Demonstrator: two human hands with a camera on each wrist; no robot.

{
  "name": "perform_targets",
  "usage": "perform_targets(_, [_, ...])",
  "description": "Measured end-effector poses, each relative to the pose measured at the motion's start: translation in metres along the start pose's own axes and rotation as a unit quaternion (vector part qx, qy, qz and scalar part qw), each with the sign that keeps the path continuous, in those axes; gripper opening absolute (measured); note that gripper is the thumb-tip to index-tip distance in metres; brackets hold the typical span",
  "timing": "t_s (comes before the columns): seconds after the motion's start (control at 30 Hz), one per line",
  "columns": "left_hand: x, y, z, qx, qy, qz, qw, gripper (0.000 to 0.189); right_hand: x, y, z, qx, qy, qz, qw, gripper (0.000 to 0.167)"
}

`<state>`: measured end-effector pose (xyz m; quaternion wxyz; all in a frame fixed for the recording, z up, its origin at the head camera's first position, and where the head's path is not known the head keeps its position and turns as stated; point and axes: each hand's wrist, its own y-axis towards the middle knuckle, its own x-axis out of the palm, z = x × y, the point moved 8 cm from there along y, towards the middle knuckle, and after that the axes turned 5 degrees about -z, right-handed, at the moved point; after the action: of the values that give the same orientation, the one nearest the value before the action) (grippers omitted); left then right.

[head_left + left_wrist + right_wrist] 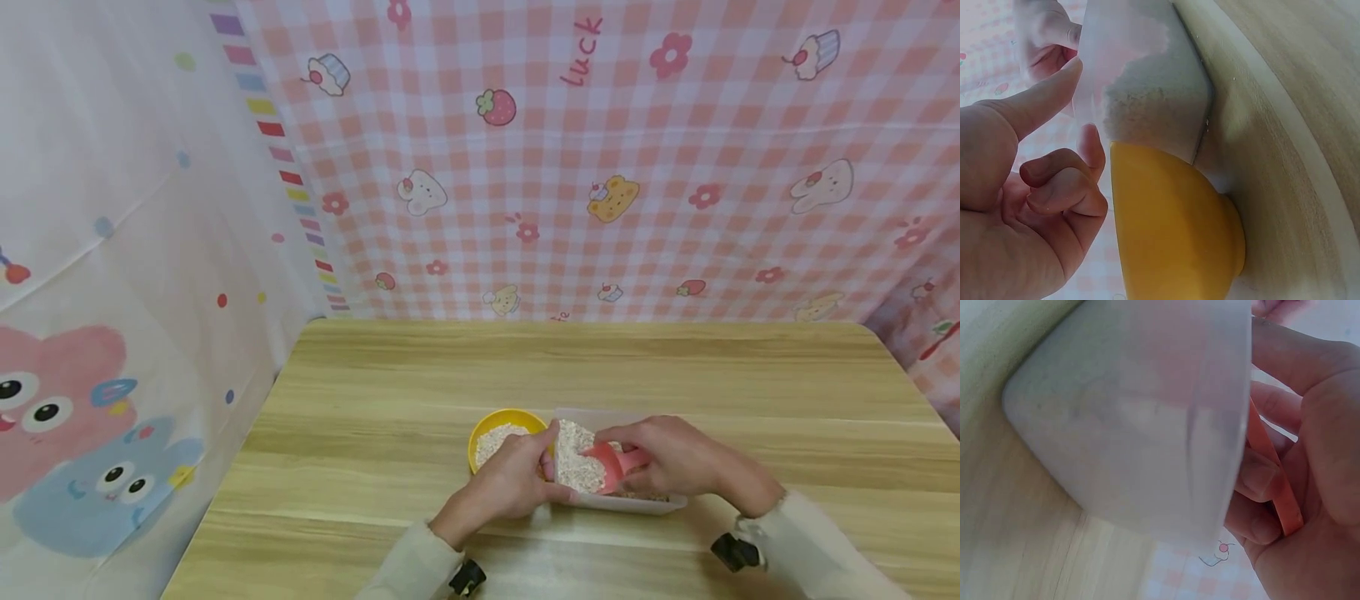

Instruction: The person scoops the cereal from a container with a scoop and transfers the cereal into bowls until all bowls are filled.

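Note:
A translucent plastic box (637, 503) stands on the table, with pale oat-like flakes (574, 468) heaped at its left end. My right hand (671, 457) grips the handle of a pink-red scoop (611, 468), whose bowl is down among the flakes. In the right wrist view the fingers curl round the scoop handle (1287, 509) behind the box wall. My left hand (512, 477) holds the box's left end, thumb at the rim; its other fingers are bent in the left wrist view. Right beside that hand sits a yellow bowl (1172, 225) with similar flakes inside.
The wood-grain table (375, 400) reaches well out to both sides and behind the box. A pink checked cloth (465, 250) hangs along its back edge, and a white printed cloth (187, 250) hangs at the left.

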<state>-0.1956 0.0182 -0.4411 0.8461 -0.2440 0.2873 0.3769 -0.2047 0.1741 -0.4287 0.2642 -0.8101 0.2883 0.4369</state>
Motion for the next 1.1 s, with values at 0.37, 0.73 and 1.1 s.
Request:
perform_targets(0.37, [0.001, 0.000, 0.000, -0.002, 0.006, -0.006, 1.0000, 0.094, -0.002, -0.006, 0.005, 0.009, 0.026, 0.011, 0.9996, 0.052])
perform_targets(0.73, [0.000, -0.001, -0.001, 0.000, 0.003, -0.006, 1.0000, 0.094, -0.006, -0.013, 0.010, -0.009, 0.097, 0.018, 0.9951, 0.049])
perform_targets(1.1, [0.001, -0.001, -0.002, -0.005, 0.002, -0.006, 1.0000, 0.093, -0.003, -0.015, 0.013, -0.014, 0.154, 0.021, 0.9878, 0.049])
